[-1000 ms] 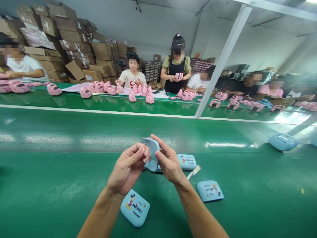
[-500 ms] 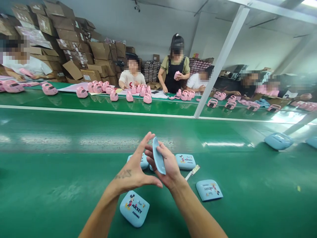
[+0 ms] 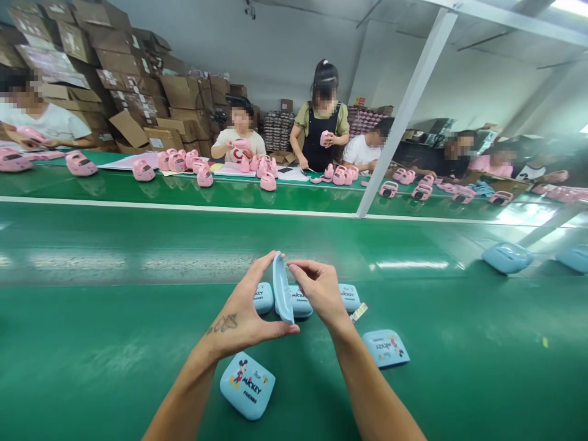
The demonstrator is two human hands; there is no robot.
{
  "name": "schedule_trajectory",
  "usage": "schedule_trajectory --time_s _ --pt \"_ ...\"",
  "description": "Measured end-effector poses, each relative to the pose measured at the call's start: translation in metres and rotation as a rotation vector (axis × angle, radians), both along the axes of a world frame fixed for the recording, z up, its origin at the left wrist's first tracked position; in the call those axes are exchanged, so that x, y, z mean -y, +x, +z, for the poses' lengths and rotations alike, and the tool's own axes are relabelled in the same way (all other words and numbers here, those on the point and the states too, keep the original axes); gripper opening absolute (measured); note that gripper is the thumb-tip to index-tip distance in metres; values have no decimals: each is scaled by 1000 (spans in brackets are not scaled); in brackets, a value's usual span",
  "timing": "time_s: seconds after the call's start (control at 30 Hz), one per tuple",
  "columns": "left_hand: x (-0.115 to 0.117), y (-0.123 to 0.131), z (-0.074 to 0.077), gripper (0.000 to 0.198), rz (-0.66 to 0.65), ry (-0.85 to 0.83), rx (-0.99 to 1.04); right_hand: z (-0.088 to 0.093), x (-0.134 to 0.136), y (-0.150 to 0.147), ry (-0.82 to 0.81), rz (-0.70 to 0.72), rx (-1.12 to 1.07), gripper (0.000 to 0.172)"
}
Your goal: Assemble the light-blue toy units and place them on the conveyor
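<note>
My left hand (image 3: 250, 306) grips a light blue plastic cover (image 3: 282, 291) on edge, fingers at its top and thumb under its lower end. Close to the cover's inner side, my right hand (image 3: 321, 291) is closed in a pinch; whatever its fingertips hold is too small to make out. Behind the hands, several blue Mickey covers (image 3: 299, 300) lie in a row, partly hidden. Nearer me, another printed cover (image 3: 248, 386) lies on the green belt. A further cover (image 3: 384, 348) rests right of my right forearm, beside a small flat tool (image 3: 359, 313) with a pale, mottled end.
Two blue shells (image 3: 507, 257) sit far right on the belt (image 3: 114, 355). Beyond a white rail (image 3: 184, 209), several people (image 3: 324, 122) work among pink toy-like casings (image 3: 267, 181). A slanted white post (image 3: 404, 116) rises there. Cardboard boxes (image 3: 114, 67) are stacked behind.
The blue cover has passed from my right hand into my left. My right hand has drawn back from it, its fingers now pinched near the cover's upper edge.
</note>
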State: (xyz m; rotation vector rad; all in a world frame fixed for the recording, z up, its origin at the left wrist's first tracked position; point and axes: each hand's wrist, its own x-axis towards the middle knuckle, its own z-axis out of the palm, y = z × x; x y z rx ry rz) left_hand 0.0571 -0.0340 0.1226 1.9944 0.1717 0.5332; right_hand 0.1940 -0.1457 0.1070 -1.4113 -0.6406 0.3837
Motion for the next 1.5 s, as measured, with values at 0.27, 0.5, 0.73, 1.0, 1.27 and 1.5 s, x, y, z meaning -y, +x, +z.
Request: schedule_trajectory --time_s 0.27,0.5,0.73,1.0,1.27,1.5 --pt "6 -1 7 112 -44 210 -71 1 0 -3 -74 -14 81 23" --pt "13 3 9 113 -101 244 -75 1 1 -5 -112 -108 280 22" --pt "9 3 11 111 -85 108 -63 -1 -1 -9 -104 -170 325 24" --pt "13 5 10 107 -27 111 -76 -5 -2 -10 -168 -274 492 18" --pt "4 -1 12 114 -165 -328 -32 9 5 -9 -89 -107 175 13" --pt "-1 -4 6 122 -206 -485 -25 15 7 -4 -27 51 -79 18"
